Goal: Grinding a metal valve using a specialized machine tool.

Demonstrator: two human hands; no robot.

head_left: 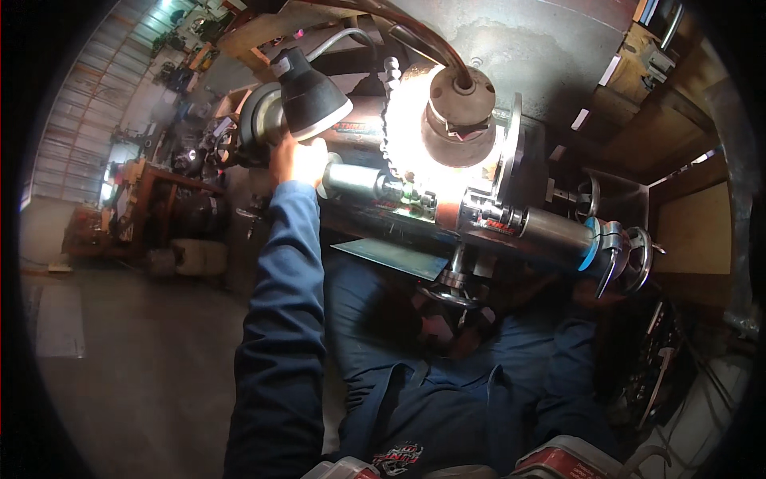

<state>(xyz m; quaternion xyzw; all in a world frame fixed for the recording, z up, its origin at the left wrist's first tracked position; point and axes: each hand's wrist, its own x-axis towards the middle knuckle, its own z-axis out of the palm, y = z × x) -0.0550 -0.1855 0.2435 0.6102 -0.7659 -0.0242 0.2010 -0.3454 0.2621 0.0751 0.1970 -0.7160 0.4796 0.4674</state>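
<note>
My left hand reaches up to the headstock end of a grinding machine, just under a black lamp. It is against or beside the round metal wheel there; glare and the lamp hide its fingers. A small workpiece lies in line between the headstock spindle and the tailstock. In deep shadow below the lever and handwheel on the tailstock's right end, my right hand shows faintly; its fingers cannot be made out.
A grey cylindrical fitting with a cable hangs over the workpiece, beside a segmented coolant hose in strong glare. A flat plate juts toward me. Another handwheel is close to my lap. A wooden bench stands left.
</note>
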